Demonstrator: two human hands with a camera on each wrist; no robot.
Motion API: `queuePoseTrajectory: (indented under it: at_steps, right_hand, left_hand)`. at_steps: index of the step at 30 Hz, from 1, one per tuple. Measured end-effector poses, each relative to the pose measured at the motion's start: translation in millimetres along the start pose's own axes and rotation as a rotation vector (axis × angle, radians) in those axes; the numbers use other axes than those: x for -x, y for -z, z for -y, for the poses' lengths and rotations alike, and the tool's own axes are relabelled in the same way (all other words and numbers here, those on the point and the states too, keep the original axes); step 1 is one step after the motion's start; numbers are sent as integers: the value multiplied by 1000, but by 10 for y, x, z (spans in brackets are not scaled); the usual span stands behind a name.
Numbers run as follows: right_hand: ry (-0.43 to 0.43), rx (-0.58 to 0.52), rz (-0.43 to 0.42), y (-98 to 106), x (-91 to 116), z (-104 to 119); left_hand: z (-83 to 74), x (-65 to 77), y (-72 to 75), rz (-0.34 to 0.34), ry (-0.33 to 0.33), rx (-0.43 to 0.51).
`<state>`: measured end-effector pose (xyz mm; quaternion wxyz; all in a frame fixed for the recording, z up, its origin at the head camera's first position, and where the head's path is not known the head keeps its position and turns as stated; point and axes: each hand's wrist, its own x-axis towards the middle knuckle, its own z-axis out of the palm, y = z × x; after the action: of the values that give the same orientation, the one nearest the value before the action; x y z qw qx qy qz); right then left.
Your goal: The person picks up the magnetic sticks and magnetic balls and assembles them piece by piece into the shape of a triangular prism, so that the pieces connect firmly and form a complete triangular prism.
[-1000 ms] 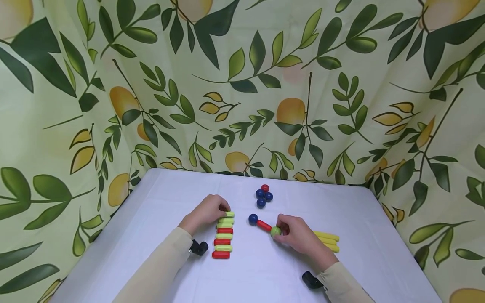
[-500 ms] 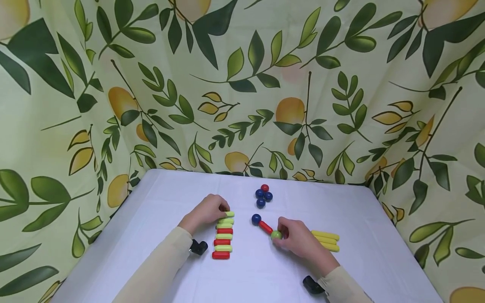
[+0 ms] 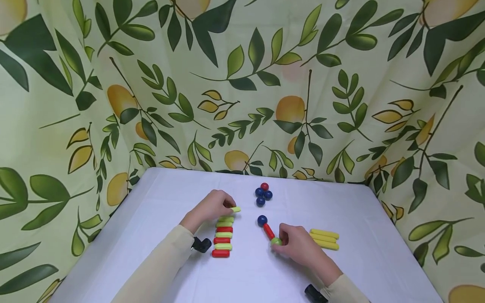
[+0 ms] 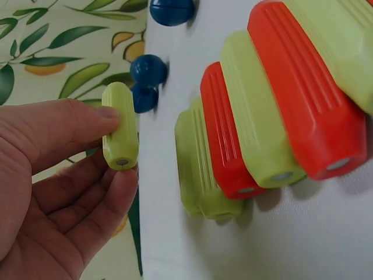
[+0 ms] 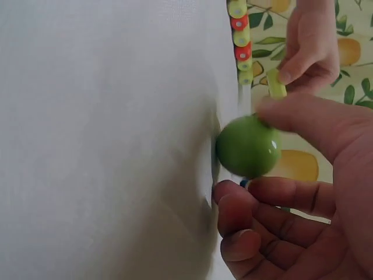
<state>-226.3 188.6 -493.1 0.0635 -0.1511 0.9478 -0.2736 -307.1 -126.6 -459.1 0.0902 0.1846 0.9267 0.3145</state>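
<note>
Between thumb and fingers, my left hand [image 3: 213, 205] pinches a light green magnetic rod [image 4: 120, 128], held up off the table beyond a row of rods. That row alternates mostly light green rods [image 3: 223, 235] and red rods [image 3: 221, 253], lying side by side. My right hand [image 3: 299, 244] pinches a green ball [image 5: 247, 149]. A red rod [image 3: 268, 230] joins this ball to a dark blue ball [image 3: 262, 220] at its far end. In the right wrist view the left hand and its rod appear at the upper right.
Several dark blue balls [image 3: 260, 201] and a red ball [image 3: 264, 186] sit clustered toward the back of the white table [image 3: 170, 189]. Yellow rods [image 3: 324, 239] lie right of my right hand. A patterned leaf-and-fruit curtain [image 3: 242, 105] surrounds the back and sides.
My left hand has lifted the farthest light green rod off the row, up and to the right. The right hand has come slightly nearer, turning the red rod and blue ball rightward.
</note>
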Motion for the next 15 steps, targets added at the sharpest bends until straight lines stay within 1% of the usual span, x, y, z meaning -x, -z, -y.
queuePoseTrajectory:
  at_steps: [4,7,10,12,15]
  right_hand:
    - [-33,-23,-8,131,-53,4]
    - [-60,-63,-38,256,-161,7]
    - [-27,-129,-46,315,-312,14]
    - [14,-173,-14,290,-428,16]
    - [78,-211,78,197,-581,22]
  left_hand:
    - [-38,-7,9,4,-23,1]
    - [-55,-17,2,6,-30,5]
    - [-67,-23,-23,14,-21,17]
    - [-80,-24,-47,19,-14,26]
    - [-115,-19,-92,30,-12,35]
